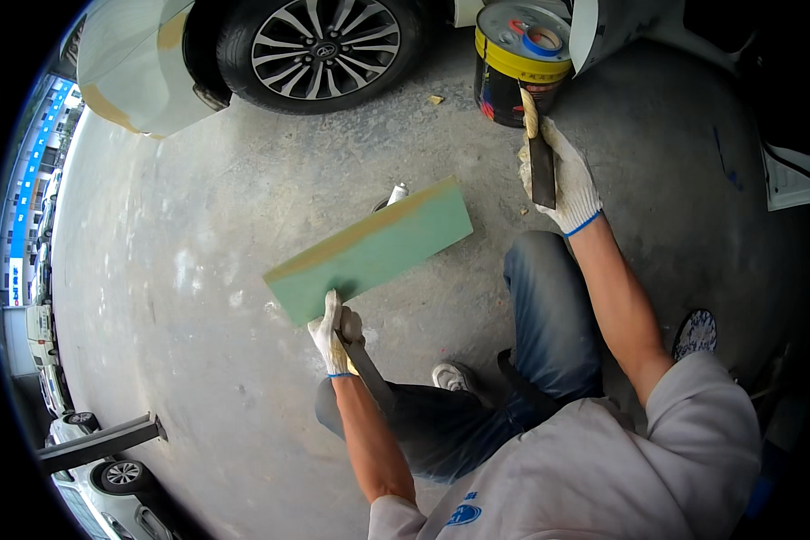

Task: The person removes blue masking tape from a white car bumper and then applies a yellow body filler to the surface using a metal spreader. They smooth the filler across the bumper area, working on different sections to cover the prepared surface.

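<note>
My left hand [336, 333], in a white knit glove, grips the near left corner of a green rectangular board [378, 256], thumb on top. A yellow-brown smear runs along the board's far edge. A flat grey strip [365, 372], like a scraper blade, sticks out of the same hand toward my forearm. My right hand [567, 175], also gloved, is closed on a scraper with a dark flat blade [542, 171]; a yellowish part points away from me. That hand is just in front of a dark bucket [504, 85] with a yellow band.
On the bucket's grey lid lies a blue-and-orange tape roll [543, 40]. A car wheel [326, 49] and a pale body panel with yellow-brown patches [130, 67] are at the far left. Part of a white tube [398, 193] shows behind the board. Small crumbs dot the concrete floor [180, 216].
</note>
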`<action>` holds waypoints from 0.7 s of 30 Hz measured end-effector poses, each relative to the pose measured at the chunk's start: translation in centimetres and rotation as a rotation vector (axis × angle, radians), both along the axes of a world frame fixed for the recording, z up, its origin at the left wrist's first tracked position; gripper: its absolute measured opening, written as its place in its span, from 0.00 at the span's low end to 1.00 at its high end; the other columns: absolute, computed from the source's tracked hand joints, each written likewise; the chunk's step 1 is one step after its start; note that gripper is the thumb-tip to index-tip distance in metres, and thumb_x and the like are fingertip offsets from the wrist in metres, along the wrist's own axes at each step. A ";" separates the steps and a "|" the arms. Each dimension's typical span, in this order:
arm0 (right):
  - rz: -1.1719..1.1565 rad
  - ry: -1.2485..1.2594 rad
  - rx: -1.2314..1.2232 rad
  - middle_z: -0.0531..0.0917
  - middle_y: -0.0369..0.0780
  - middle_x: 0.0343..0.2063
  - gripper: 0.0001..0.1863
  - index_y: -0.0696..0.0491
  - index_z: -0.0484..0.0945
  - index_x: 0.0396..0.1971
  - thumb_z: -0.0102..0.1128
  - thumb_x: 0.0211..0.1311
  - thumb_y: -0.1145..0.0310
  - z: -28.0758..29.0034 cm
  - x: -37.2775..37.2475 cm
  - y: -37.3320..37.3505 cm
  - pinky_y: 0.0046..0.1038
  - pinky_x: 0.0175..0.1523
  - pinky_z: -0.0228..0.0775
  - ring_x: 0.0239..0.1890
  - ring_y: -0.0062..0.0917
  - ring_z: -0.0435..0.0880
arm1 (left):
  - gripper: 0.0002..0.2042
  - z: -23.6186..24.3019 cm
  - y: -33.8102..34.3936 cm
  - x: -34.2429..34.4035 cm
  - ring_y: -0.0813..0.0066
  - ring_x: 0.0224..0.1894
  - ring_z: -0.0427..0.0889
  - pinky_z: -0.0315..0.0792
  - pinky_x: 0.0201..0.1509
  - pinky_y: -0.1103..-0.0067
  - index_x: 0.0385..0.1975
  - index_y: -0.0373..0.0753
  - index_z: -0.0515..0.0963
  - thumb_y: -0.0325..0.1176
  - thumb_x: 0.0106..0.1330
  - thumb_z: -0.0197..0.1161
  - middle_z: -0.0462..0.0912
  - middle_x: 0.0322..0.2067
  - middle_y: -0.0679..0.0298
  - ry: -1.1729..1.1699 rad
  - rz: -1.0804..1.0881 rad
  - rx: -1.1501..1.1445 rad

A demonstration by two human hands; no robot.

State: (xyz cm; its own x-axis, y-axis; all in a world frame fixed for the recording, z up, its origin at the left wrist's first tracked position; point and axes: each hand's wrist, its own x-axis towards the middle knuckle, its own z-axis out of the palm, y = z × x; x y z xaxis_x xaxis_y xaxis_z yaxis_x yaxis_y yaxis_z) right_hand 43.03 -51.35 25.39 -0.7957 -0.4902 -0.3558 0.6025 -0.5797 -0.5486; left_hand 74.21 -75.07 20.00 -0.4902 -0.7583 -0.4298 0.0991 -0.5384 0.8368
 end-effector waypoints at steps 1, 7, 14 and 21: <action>0.014 -0.021 0.012 0.81 0.37 0.23 0.13 0.49 0.78 0.40 0.52 0.70 0.56 -0.6 0.2 1.4 0.25 0.25 0.78 0.20 0.23 0.80 | 0.07 -0.5 0.1 -0.4 0.83 0.06 0.52 0.44 0.08 0.80 0.29 0.38 0.68 0.24 0.66 0.59 0.59 0.11 0.72 -0.009 0.006 0.015; 0.250 0.103 0.522 0.82 0.37 0.26 0.10 0.56 0.78 0.40 0.57 0.67 0.64 -0.8 2.0 1.4 0.23 0.26 0.76 0.23 0.20 0.82 | 0.07 -2.5 0.0 0.1 0.86 0.09 0.56 0.49 0.10 0.82 0.30 0.37 0.70 0.19 0.64 0.61 0.63 0.14 0.73 0.079 -0.021 -0.040; 0.699 0.260 0.749 0.85 0.38 0.30 0.12 0.60 0.83 0.36 0.67 0.57 0.67 -1.5 -2.1 -0.4 0.20 0.32 0.73 0.28 0.19 0.82 | 0.08 -3.0 -1.2 0.8 0.85 0.11 0.64 0.56 0.13 0.84 0.38 0.32 0.75 0.22 0.61 0.64 0.72 0.17 0.68 0.093 -0.059 -0.326; 0.825 0.380 0.650 0.85 0.40 0.30 0.16 0.62 0.82 0.33 0.71 0.51 0.65 0.8 5.4 -8.2 0.22 0.35 0.73 0.30 0.20 0.81 | 0.11 1.3 0.3 -1.5 0.79 0.16 0.72 0.66 0.17 0.81 0.41 0.30 0.74 0.26 0.62 0.64 0.76 0.20 0.63 -0.133 -0.324 -0.261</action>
